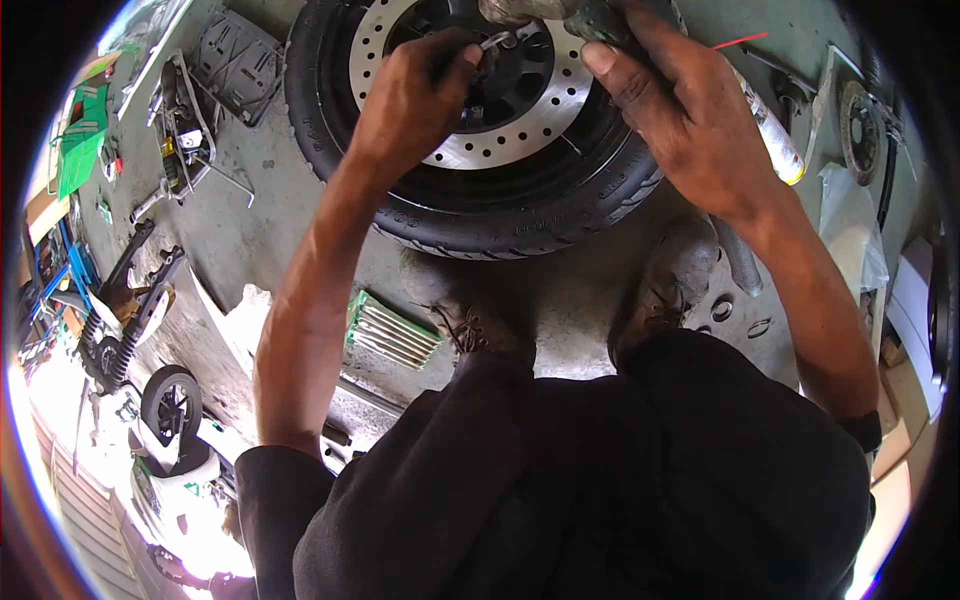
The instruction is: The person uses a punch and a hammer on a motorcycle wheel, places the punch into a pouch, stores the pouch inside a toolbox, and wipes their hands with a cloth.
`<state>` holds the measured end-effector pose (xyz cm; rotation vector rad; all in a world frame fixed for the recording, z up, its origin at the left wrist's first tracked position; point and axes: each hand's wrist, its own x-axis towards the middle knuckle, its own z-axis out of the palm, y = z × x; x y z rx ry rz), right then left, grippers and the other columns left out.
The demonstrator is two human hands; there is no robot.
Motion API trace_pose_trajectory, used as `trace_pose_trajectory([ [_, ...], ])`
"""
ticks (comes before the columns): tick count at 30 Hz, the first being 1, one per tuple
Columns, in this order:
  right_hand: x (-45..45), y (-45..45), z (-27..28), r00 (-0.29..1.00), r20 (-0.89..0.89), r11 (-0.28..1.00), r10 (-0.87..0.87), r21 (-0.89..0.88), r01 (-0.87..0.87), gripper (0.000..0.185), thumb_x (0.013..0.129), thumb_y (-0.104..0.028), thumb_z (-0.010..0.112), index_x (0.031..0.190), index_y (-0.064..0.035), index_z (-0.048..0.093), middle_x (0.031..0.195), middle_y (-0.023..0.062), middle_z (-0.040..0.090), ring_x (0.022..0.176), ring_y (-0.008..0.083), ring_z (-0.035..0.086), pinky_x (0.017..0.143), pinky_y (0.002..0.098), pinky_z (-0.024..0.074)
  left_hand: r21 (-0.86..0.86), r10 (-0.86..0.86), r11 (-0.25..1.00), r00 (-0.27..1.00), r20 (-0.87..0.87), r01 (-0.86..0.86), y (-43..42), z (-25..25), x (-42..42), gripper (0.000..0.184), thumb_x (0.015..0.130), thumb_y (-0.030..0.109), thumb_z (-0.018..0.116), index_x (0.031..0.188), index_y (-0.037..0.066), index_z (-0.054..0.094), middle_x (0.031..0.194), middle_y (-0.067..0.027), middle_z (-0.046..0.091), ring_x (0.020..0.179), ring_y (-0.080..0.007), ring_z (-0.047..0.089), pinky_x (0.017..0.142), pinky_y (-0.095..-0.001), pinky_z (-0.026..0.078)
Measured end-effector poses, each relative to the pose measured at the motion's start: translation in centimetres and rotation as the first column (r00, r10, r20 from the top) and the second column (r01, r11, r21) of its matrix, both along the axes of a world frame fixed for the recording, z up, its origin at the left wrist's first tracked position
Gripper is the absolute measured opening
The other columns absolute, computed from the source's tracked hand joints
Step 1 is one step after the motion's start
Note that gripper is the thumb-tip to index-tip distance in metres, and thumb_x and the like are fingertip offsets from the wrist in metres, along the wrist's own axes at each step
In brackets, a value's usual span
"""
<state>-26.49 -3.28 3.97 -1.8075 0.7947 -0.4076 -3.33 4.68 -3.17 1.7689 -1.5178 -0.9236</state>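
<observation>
A motorcycle wheel with a black tyre [480, 225] lies flat on the floor, its perforated brake disc [460, 158] facing up. Over the hub, my left hand [425, 95] pinches a small metal piece [495, 40], whose exact shape is hard to make out. My right hand [685, 110] is closed around a dark, worn object [597, 22] above the right side of the disc. A greyish rounded part [525, 10] shows beside that object at the top edge of the view.
Two shoes [470, 325] stand just below the tyre. A set of tools in a green holder [392, 330] lies left of them. A spray can [775, 135] with a red straw is at the right. Parts [185, 140] lie on the left floor, with a small wheel [172, 405].
</observation>
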Motion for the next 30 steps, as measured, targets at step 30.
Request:
trace_pose_trajectory([
  [30,1.8,1.8,2.1,0.996,0.079,0.951,-0.051,-0.301,0.073,0.031,0.101,-0.02,0.057,0.114,0.0087,0.054,0.085,0.0288,0.064,0.077,0.0438,0.067,0.069,0.0444,0.0506,-0.039,0.075,0.996,0.997,-0.004,-0.075,0.5,-0.7,-1.0,0.024,0.098,0.02,0.058,0.104,-0.002,0.068,0.079,-0.0214,0.069,0.072,-0.0346,0.07,0.069,-0.0408,0.052],
])
